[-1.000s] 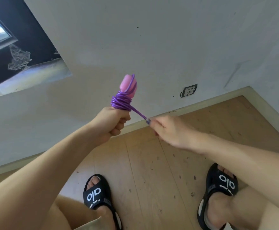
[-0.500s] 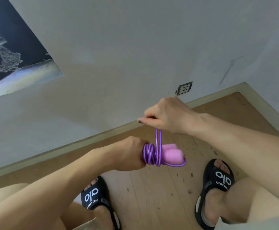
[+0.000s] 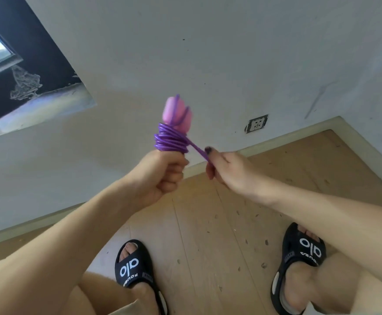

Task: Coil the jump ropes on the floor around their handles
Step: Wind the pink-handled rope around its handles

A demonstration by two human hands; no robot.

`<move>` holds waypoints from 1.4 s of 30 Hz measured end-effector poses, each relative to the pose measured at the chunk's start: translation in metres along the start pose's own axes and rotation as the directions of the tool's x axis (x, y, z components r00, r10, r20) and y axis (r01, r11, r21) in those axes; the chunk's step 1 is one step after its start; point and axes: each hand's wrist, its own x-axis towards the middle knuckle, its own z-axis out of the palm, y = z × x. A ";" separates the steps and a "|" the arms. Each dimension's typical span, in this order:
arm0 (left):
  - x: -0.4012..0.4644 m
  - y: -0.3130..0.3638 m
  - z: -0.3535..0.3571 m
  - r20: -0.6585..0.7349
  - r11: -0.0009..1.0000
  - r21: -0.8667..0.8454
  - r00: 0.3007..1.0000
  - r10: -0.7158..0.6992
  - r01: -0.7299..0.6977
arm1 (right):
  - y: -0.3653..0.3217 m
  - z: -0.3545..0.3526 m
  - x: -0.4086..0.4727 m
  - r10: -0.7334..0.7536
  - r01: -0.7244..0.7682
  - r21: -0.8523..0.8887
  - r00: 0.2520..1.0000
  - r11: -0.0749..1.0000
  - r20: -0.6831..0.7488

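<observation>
From my feed I see the white wall [image 3: 208,53] filling the upper half, with a dark window recess [image 3: 15,71] at its left edge and a wall socket [image 3: 256,123] low down near the skirting. Below it runs the wooden floor [image 3: 208,235], speckled with small marks, meeting the skirting in a corner at the right edge. Two feet in black slides [image 3: 135,269] stand on the floor toward the bottom edge, one left and one right.

Both bare forearms reach up above the floor. The left hand [image 3: 160,176] is a closed fist gripping the lower ends of the pink handles [image 3: 177,114], which stick up out of it. The purple jump rope [image 3: 170,140] sits in tight coils around the handles just above the fist, with one loop running over the handle tops. The right hand [image 3: 225,167], just beside the coil, pinches a short taut strand of rope leading off it, fingers curled.
</observation>
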 end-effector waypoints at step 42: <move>-0.013 -0.028 0.014 0.270 0.576 0.739 0.937 0.222 -0.350 | -0.013 0.016 0.013 -0.468 0.360 -0.418 0.863 0.834 -0.191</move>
